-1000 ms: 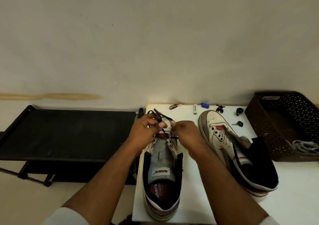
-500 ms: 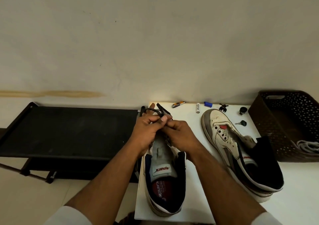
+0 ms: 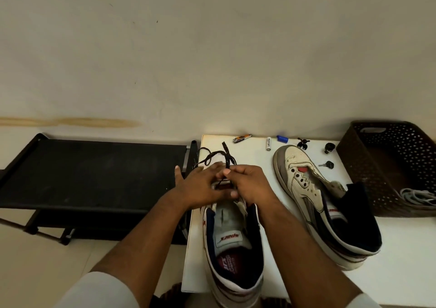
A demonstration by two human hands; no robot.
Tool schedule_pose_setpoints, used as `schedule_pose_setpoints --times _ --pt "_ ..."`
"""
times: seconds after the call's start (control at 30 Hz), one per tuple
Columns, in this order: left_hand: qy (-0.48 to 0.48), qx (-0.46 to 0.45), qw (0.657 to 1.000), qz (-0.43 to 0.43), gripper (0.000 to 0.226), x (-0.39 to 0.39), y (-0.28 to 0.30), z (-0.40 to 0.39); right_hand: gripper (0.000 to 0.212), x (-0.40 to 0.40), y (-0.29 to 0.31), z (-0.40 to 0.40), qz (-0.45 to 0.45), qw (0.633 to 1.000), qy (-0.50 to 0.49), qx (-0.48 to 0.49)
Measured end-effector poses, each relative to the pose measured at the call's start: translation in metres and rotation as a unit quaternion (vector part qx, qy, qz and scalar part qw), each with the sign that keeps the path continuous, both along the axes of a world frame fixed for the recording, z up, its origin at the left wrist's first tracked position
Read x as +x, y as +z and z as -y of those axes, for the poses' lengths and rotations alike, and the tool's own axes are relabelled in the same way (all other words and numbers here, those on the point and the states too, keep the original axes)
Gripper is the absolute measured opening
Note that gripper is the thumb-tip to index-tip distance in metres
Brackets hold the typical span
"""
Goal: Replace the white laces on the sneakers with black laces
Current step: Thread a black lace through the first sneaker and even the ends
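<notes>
Seen from above, looking down along two bare forearms reaching forward from white sleeves. Left hand (image 3: 200, 187) laid over the front of the near sneaker (image 3: 232, 246), fingers fairly straight and spread, thumb sticking out to the left; no clear grip on anything, though the fingertips are partly hidden. Right hand (image 3: 250, 185) pressed against the left one, fingers curled, pinching the black lace (image 3: 218, 155) between thumb and forefinger just above the eyelets. Loose ends of that lace looping up past the hands onto the white table (image 3: 401, 248), one end pointing toward the far edge.

Near sneaker upright at the table's left edge, heel toward the viewer, white with dark blue lining and a grey tongue; red lettering on the tongue tab and printing on the red insole, neither clearly readable. Second sneaker (image 3: 313, 201) to the right, well apart, tipped on its side, no lace in its eyelets, toe scuffed and grey.

Along the far edge of the table: a nail clipper (image 3: 241, 138), a white battery (image 3: 268, 143) with small unreadable print, a blue cap (image 3: 282, 138). Dark perforated basket (image 3: 401, 152) at far right, holding pale laces (image 3: 417, 195) in its near corner. Black rack (image 3: 94, 173) to the left of the table.
</notes>
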State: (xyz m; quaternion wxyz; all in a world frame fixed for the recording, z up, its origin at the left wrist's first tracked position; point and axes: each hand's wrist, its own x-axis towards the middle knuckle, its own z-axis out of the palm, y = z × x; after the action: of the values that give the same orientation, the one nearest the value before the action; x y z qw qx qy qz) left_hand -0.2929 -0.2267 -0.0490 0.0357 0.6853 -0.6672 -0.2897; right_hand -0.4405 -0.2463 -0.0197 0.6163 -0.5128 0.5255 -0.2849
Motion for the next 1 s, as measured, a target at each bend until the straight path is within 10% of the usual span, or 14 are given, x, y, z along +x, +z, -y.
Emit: schedule_pose_setpoints --times 0.5,0.63,0.77,0.83,0.93,1.0 --pt "0.037 0.013 0.999 -0.032 0.099 -0.011 -0.008 -0.008 0.016 -0.011 0.114 0.004 0.206 0.946 -0.087 -0.235" --pt "0.026 0.060 0.977 -0.204 0.081 -0.003 0.009 -0.008 0.015 -0.018 0.101 0.010 0.184 0.958 -0.107 -0.191" --pt "0.245 -0.014 0.901 -0.358 0.025 0.013 0.029 0.003 0.014 -0.025 0.091 0.011 0.149 0.970 -0.119 -0.148" --pt "0.383 -0.038 0.872 -0.303 0.013 0.019 0.026 0.006 0.015 -0.025 0.085 0.010 0.143 0.973 -0.122 -0.133" --pt "0.325 0.022 0.928 -0.180 0.022 0.015 0.018 0.003 0.016 -0.023 0.081 0.010 0.129 0.977 -0.120 -0.119" --pt "0.267 -0.013 0.932 -0.243 0.025 0.007 0.027 0.003 0.016 -0.020 0.080 0.010 0.123 0.979 -0.115 -0.115"
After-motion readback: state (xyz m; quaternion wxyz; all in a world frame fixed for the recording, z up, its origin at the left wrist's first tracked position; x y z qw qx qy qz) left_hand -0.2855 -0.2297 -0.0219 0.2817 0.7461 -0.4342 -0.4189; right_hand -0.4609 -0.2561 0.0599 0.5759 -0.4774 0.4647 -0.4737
